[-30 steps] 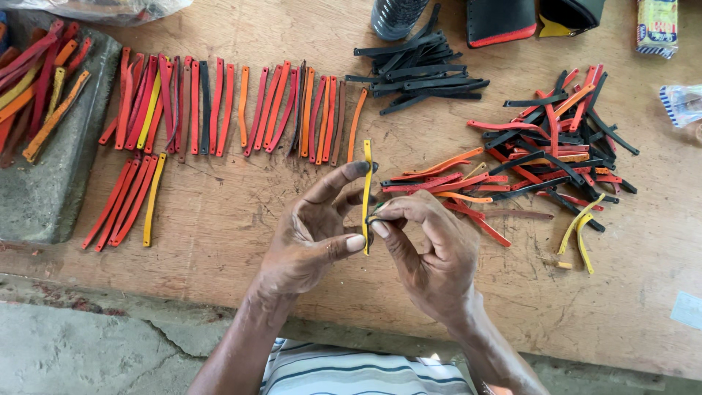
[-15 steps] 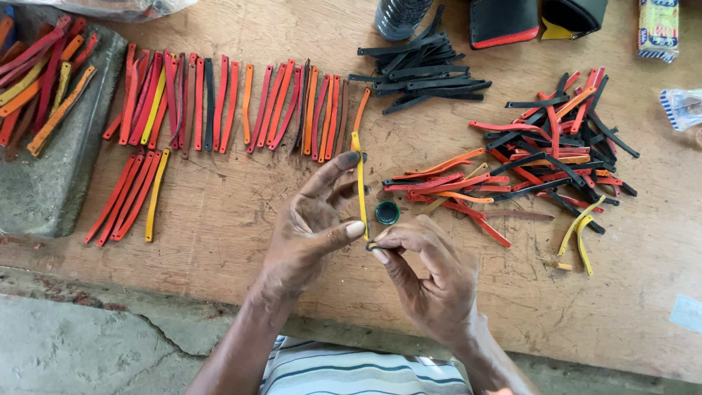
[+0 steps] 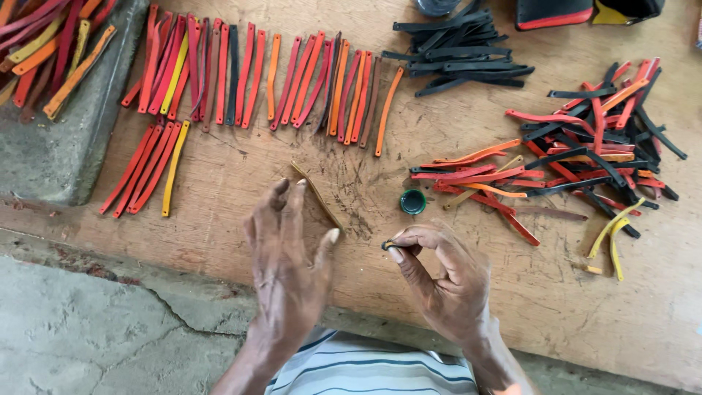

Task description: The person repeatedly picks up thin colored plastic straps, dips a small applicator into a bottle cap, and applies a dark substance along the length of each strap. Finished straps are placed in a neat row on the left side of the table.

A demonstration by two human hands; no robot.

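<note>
- At the counter's (image 3: pixel 241 183) far left edge we note a grey stone slab (image 3: pixel 66 153) carrying a heap of red, orange and yellow strips (image 3: pixel 44 36).
- Along the far edge runs a row of strips (image 3: pixel 270 73), side by side, mostly red and orange; a short second row (image 3: pixel 146 172) lies nearer the front.
- The left hand (image 3: pixel 289 256) is spread wide, fingers loose. A thin olive-yellow strip (image 3: pixel 318 196) runs slantwise beside its thumb tip; we cannot tell whether it touches.
- A small green cap (image 3: pixel 413 201) sits mid-counter, just beyond the right hand.
- The right hand (image 3: pixel 439 278) pinches a small dark piece (image 3: pixel 387 245) between thumb and forefinger, near the front edge.
- A black strip bundle (image 3: pixel 457 55) lies at the far edge; a loose mixed pile (image 3: pixel 570 153) occupies the right side.
</note>
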